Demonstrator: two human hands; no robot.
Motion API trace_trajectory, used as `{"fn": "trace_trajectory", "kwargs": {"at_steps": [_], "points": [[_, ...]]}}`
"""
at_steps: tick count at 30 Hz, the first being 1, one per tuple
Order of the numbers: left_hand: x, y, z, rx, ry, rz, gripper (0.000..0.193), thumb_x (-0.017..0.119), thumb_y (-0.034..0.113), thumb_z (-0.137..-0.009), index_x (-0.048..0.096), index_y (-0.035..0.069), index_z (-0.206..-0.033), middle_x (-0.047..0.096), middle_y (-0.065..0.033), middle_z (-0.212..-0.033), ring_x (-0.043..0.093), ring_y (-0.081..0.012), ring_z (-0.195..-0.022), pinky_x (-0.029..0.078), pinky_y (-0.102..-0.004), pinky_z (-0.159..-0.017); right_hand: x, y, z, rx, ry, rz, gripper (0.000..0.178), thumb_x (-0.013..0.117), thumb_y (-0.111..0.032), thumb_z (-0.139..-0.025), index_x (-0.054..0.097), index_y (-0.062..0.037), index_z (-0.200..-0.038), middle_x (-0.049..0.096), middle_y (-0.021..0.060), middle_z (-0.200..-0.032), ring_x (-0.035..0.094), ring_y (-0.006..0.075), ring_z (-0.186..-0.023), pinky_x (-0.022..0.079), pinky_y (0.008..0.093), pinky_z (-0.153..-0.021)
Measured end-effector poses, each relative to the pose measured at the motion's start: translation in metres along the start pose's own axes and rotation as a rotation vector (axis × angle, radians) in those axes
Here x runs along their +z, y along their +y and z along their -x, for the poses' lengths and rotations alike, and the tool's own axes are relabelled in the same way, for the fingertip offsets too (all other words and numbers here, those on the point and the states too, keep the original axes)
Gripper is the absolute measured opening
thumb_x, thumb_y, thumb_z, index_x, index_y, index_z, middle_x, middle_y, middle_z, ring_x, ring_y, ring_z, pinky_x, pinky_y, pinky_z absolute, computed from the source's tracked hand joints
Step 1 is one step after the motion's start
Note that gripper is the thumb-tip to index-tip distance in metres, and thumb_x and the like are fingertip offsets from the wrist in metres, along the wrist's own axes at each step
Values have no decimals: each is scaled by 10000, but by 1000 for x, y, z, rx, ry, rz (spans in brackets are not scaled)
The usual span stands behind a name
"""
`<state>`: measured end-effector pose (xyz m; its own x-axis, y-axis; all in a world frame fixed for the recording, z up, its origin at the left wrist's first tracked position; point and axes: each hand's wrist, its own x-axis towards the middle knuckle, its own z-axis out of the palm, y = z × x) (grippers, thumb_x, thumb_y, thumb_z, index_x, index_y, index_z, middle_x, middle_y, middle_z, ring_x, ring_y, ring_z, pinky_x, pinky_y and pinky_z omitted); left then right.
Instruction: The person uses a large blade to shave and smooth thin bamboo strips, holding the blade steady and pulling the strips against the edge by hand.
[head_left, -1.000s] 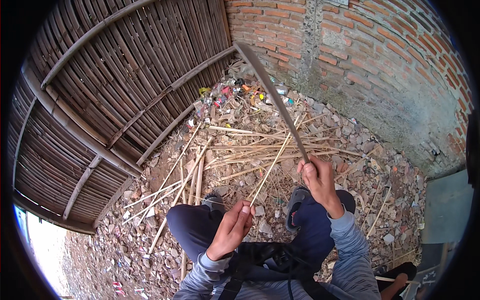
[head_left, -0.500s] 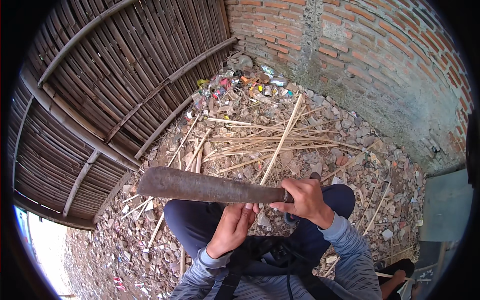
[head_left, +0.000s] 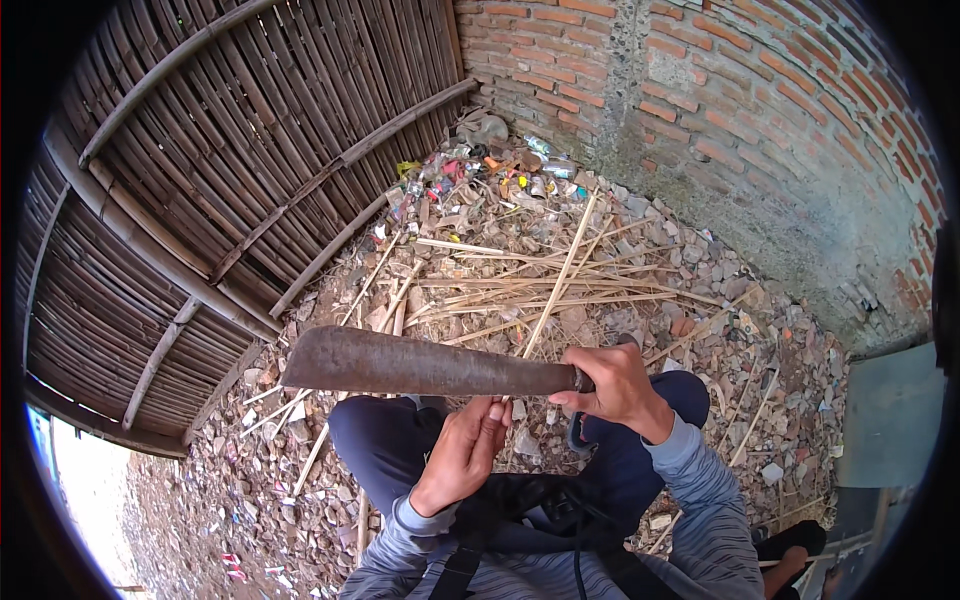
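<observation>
My right hand (head_left: 622, 386) is wrapped round the handle of a machete (head_left: 430, 367). Its broad, dark, worn blade lies across in front of me, with the blunt wide end to the left. Just below the blade, my left hand (head_left: 464, 452) is closed, thumb against fingers, on the near end of a long pale bamboo strip (head_left: 564, 272). The strip runs away from me under the blade and slants to the far right. The blade covers part of it, so whether the two touch I cannot tell.
More bamboo strips (head_left: 480, 290) lie heaped on rubble ground (head_left: 690, 260). A bamboo-slat wall (head_left: 250, 130) stands left, a brick wall (head_left: 720, 120) behind and right. Litter (head_left: 500, 165) fills the far corner. Another person's foot (head_left: 790, 565) shows at lower right, near a grey panel (head_left: 890, 420).
The machete has shifted slightly to the right, its blade tilting a little more down toward the handle. The held bamboo strip has moved slightly left at its far end. Both hands keep their grips.
</observation>
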<state>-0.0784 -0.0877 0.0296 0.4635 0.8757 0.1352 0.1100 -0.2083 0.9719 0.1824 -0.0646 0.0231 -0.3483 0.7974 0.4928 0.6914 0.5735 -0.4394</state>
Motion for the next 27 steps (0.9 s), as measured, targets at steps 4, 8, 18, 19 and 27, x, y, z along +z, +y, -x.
{"fn": "trace_trajectory", "kwargs": {"at_steps": [4,8,18,19,27], "points": [[-2,10,0,-59,26,-11,235,423,141,-1143,538,11,-986,469,-21,-666,438,-113,-555,360,-295,-537,-1,2,-7,-37,24,26,634,717,-677,-878,681,-44,-892,612,86,-632,639,296,-534,473,392,-507],[-1,6,4,-61,15,51,265,414,185,-1159,534,13,-997,450,31,-715,378,-51,-600,319,-248,-545,4,-5,-2,-27,49,44,641,719,-684,-873,680,-44,-888,621,77,-647,655,285,-552,490,395,-508],[-4,4,0,-38,42,-53,235,429,166,-1152,549,-8,-1049,485,23,-732,406,-59,-600,348,-250,-554,0,9,-14,-68,21,113,626,735,-664,-870,701,-46,-965,687,78,-713,690,290,-588,522,398,-520],[-5,3,0,-19,55,-57,234,430,167,-1152,552,-8,-1056,485,23,-731,406,-59,-598,348,-250,-554,2,9,-14,-66,16,111,625,733,-662,-873,701,-46,-969,693,79,-721,692,289,-590,521,399,-517],[-6,-5,5,3,46,-72,225,431,168,-1152,551,0,-1063,484,7,-738,410,-64,-605,350,-254,-549,11,-2,-8,-101,8,56,594,722,-648,-898,688,-59,-966,711,82,-741,705,279,-589,530,386,-506]]}}
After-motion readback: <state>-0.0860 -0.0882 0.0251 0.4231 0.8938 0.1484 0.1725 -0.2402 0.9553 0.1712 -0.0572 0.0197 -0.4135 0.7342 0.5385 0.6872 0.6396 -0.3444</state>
